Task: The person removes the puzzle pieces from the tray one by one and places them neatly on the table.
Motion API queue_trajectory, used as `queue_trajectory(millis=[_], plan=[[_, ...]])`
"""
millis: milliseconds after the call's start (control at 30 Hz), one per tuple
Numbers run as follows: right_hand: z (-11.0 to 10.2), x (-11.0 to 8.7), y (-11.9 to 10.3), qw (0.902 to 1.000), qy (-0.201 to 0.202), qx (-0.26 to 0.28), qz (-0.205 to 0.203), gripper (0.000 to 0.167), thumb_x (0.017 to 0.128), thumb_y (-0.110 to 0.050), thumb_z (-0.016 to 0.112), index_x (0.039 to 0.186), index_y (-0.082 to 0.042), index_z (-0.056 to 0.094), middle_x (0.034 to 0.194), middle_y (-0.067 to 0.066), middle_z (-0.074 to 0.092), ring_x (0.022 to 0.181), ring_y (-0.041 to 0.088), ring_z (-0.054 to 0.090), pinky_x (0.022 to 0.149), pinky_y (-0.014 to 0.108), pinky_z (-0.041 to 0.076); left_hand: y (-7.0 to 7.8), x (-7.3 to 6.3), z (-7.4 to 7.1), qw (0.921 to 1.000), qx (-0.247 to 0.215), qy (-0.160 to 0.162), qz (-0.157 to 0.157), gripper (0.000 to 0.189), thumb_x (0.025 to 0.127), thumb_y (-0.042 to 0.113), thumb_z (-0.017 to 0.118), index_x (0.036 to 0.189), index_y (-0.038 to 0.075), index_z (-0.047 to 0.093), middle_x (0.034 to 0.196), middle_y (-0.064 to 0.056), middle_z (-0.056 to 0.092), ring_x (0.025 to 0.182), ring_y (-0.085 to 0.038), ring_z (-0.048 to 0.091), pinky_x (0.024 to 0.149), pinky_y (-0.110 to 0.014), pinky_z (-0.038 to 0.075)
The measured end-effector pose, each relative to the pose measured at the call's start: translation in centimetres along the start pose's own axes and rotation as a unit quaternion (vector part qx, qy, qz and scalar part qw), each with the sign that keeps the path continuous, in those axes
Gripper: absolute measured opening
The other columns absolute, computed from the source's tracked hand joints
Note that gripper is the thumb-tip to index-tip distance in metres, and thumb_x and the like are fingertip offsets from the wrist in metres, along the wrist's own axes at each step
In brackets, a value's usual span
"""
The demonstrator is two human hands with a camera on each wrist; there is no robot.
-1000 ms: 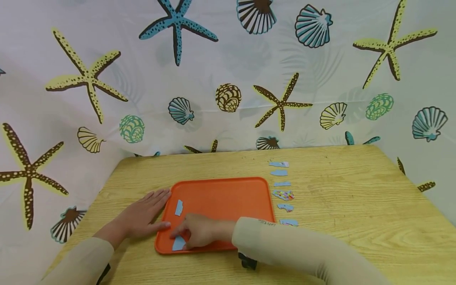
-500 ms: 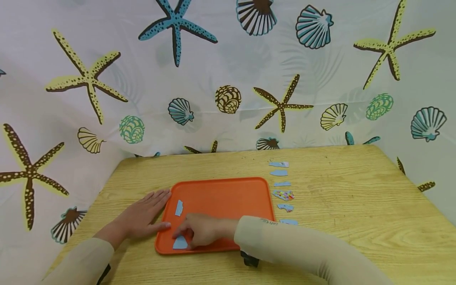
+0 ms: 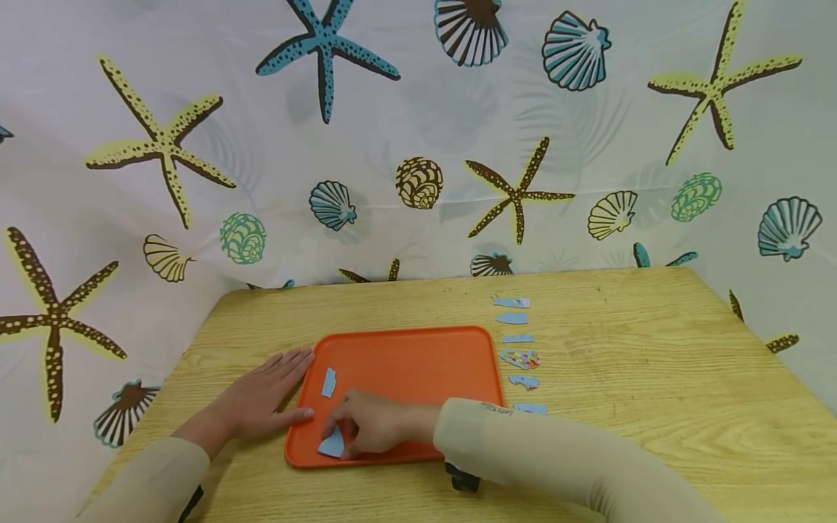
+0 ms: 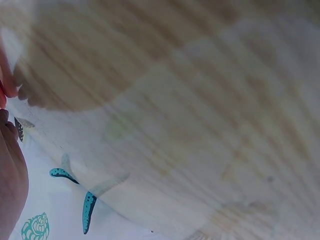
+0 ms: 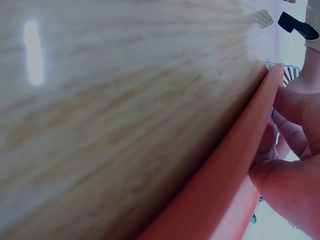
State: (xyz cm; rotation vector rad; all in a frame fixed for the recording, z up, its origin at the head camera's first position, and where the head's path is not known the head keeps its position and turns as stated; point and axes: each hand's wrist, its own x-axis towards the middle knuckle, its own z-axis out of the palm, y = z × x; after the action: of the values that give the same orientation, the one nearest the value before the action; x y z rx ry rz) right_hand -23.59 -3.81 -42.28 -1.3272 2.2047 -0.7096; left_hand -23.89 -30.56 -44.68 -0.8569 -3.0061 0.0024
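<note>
My right hand [image 3: 373,425] is over the near left corner of an orange tray [image 3: 418,363]. Its thumb and index finger pinch a light-blue paper piece [image 3: 333,444] with a slanted edge, partly covered by the fingers. In the right wrist view, the fingers [image 5: 287,130] curl close to the tray's rim. My left hand [image 3: 264,396] lies flat along the tray's left side, fingers straight, with fingertips and thumb right at the rim. Farther back on the tray lies another light-blue paper piece [image 3: 329,382], narrower and with an uneven edge.
To the right of the tray, several paper pieces stand in a column on the wooden table [image 3: 641,378]. One piece [image 3: 521,358] has a multicoloured pattern; the nearest piece [image 3: 530,408] is partly behind the right sleeve. A curtain [image 3: 405,232] with starfish and shells hangs behind the table.
The pinched paper piece has shifted slightly and turned, its near edge now slanting, as my right hand moved a little to the right. My left hand stays in place.
</note>
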Motion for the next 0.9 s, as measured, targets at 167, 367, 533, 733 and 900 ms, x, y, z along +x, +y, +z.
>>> queue_trajectory(millis=[167, 367, 533, 733, 900], plan=[[0.0, -0.1, 0.1, 0.9995, 0.009, 0.030, 0.001, 0.032, 0.088, -0.015, 0.074, 0.119, -0.016, 0.068, 0.099, -0.007, 0.048, 0.085, 0.004, 0.042, 0.070, 0.014, 0.040, -0.1, 0.0, 0.2, 1.0000, 0.001, 0.004, 0.003, 0.091, 0.092, 0.066, 0.045, 0.152, 0.000, 0.026, 0.158, -0.013, 0.024, 0.144, -0.031, 0.021, 0.116, -0.049, 0.018], [0.0, 0.0, 0.4, 0.9984, 0.019, 0.049, -0.021, 0.031, 0.088, -0.013, 0.074, 0.118, -0.011, 0.067, 0.092, -0.005, 0.053, 0.080, 0.003, 0.046, 0.070, 0.014, 0.042, -0.3, 0.0, 0.4, 0.9999, 0.003, 0.011, 0.005, 0.092, 0.092, 0.067, 0.045, 0.152, 0.000, 0.026, 0.158, -0.013, 0.025, 0.144, -0.031, 0.021, 0.115, -0.049, 0.018], [-0.2, 0.0, 0.9, 0.9966, 0.037, 0.068, -0.028, 0.031, 0.086, -0.011, 0.076, 0.116, -0.007, 0.069, 0.084, -0.005, 0.058, 0.074, 0.003, 0.049, 0.067, 0.015, 0.045, -0.3, -0.1, 0.4, 0.9999, 0.001, 0.012, 0.004, 0.092, 0.092, 0.067, 0.045, 0.152, 0.000, 0.026, 0.158, -0.012, 0.025, 0.144, -0.031, 0.021, 0.115, -0.048, 0.018], [-0.7, -0.6, 1.9, 0.9937, 0.069, 0.088, -0.001, 0.031, 0.085, -0.013, 0.077, 0.115, -0.008, 0.070, 0.090, -0.006, 0.056, 0.082, 0.004, 0.049, 0.073, 0.016, 0.044, -0.2, 0.0, 0.3, 1.0000, -0.004, 0.005, -0.002, 0.093, 0.091, 0.068, 0.045, 0.153, 0.000, 0.025, 0.158, -0.012, 0.024, 0.144, -0.031, 0.021, 0.116, -0.048, 0.017], [-1.3, -1.6, 2.2, 0.9856, 0.099, 0.136, 0.017, 0.033, 0.083, -0.011, 0.079, 0.114, -0.007, 0.070, 0.097, -0.007, 0.057, 0.087, 0.006, 0.052, 0.078, 0.018, 0.046, -0.2, 0.0, 0.3, 0.9999, -0.007, -0.006, -0.008, 0.094, 0.091, 0.069, 0.043, 0.154, 0.002, 0.023, 0.159, -0.010, 0.022, 0.145, -0.029, 0.018, 0.117, -0.045, 0.015]])
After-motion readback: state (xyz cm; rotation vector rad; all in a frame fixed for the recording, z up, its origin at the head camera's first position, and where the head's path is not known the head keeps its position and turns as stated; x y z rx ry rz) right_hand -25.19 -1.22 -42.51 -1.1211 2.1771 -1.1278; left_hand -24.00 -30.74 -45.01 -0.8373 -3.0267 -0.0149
